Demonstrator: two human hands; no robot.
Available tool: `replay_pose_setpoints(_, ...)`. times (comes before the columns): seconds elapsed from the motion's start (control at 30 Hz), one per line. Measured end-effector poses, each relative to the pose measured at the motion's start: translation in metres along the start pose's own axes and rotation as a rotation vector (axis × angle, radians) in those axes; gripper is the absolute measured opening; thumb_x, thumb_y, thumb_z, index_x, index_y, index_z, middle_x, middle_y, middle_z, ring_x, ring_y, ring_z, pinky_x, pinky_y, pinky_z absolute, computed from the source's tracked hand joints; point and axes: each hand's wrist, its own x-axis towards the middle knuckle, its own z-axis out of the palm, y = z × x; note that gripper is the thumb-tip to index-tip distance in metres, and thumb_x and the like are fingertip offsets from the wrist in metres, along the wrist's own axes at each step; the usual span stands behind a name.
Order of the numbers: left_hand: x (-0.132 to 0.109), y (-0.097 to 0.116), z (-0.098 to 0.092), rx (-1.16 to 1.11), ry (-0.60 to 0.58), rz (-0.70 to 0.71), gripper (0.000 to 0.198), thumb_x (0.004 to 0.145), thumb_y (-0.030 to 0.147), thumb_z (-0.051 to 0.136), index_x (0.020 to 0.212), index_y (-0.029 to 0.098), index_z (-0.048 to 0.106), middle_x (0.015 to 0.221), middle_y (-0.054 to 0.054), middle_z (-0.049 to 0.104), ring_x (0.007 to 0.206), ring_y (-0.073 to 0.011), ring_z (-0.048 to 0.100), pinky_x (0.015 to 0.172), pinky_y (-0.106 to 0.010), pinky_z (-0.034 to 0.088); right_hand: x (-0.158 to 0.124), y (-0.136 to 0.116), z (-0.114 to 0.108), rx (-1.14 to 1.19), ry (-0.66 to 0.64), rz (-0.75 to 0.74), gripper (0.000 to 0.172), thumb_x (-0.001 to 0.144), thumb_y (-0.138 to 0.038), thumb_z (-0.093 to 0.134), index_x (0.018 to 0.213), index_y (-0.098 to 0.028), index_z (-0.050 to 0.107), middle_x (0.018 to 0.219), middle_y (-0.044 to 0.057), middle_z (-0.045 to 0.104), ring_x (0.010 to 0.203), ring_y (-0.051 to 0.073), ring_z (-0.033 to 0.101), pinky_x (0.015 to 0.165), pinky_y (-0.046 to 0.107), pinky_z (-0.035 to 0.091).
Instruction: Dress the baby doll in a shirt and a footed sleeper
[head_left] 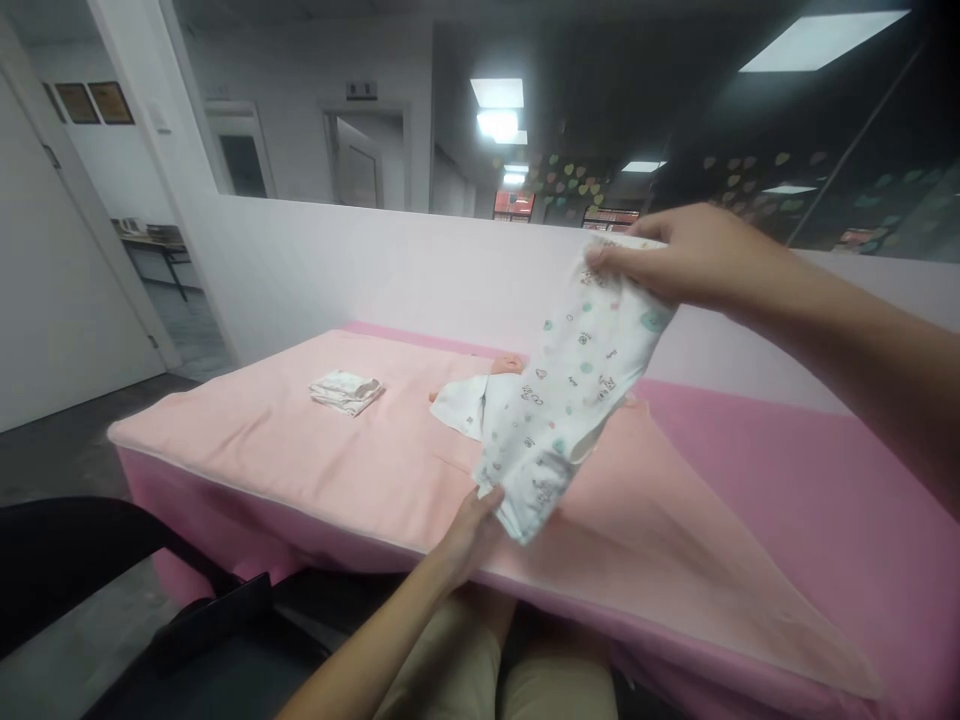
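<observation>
A pair of white baby pants [574,375], printed with small animals and green and grey motifs, hangs slantwise above the bed-like table. At its upper end, the cloth is pinched between the thumb and fingers of my right hand [675,255]. My left hand [476,520] grips the lower left corner near the table's front edge. Behind the pants lies a baby doll [508,365] in a white top [461,403]; the cloth hides part of it. Off to the left rests a folded white printed cloth [346,392].
A pale pink sheet [262,440] covers the table over a darker pink cover [757,470]. Behind stands a white half wall [300,260] with glass above. A black chair [217,640] is at the lower left, near a white door [67,250].
</observation>
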Motion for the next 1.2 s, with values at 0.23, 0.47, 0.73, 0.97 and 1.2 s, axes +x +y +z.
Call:
replay_pose_setpoints(0.23,-0.020,0.048,-0.039,0.083,0.225,0.027,0.068,0.095,0.055,0.067,0.150,0.017,0.054,0.136,-0.017,0.068,0.133,-0.0373,0.060,0.116,-0.051,0.044,-0.069,0.074,0.037,0.151,-0.143,0.442,0.050,0.085,-0.070,0.066,0.091,-0.020,0.073,0.094,0.016,0.076,0.082,0.034,0.069,0.076,0.051,0.053)
replay_pose_setpoints(0.47,-0.017,0.113,-0.058,0.386,0.342,-0.009,0.056,0.093,0.053,0.071,0.131,0.012,0.067,0.128,-0.017,0.072,0.117,-0.0328,0.068,0.101,-0.040,0.052,-0.161,0.101,0.107,0.544,-0.260,0.753,0.048,0.083,-0.066,0.070,0.101,-0.022,0.079,0.108,0.014,0.078,0.098,0.037,0.074,0.084,0.048,0.058)
replay_pose_setpoints(0.73,-0.002,0.148,-0.048,0.655,0.365,-0.117,0.043,0.088,0.053,0.073,0.104,0.014,0.072,0.103,-0.011,0.074,0.089,-0.0245,0.068,0.076,-0.030,0.049,-0.186,0.070,0.143,1.048,-0.439,0.800,0.039,0.088,-0.052,0.071,0.112,-0.021,0.076,0.128,0.012,0.072,0.120,0.035,0.067,0.103,0.044,0.055)
replay_pose_setpoints(0.97,0.006,0.141,-0.004,0.742,0.241,-0.269,0.046,0.085,0.056,0.076,0.106,0.016,0.071,0.096,-0.007,0.073,0.085,-0.0220,0.066,0.073,-0.030,0.047,-0.171,0.013,0.157,1.259,-0.488,0.729,0.036,0.091,-0.054,0.069,0.104,-0.020,0.070,0.114,0.008,0.074,0.114,0.028,0.067,0.098,0.038,0.054)
replay_pose_setpoints(1.2,0.018,0.141,0.033,0.739,0.024,-0.370,0.056,0.092,0.067,0.062,0.116,0.017,0.071,0.110,-0.010,0.074,0.106,-0.0271,0.068,0.089,-0.035,0.052,-0.151,-0.035,0.181,1.404,-0.485,0.600,0.036,0.092,-0.049,0.068,0.108,-0.017,0.067,0.106,0.010,0.073,0.097,0.025,0.070,0.094,0.040,0.055)
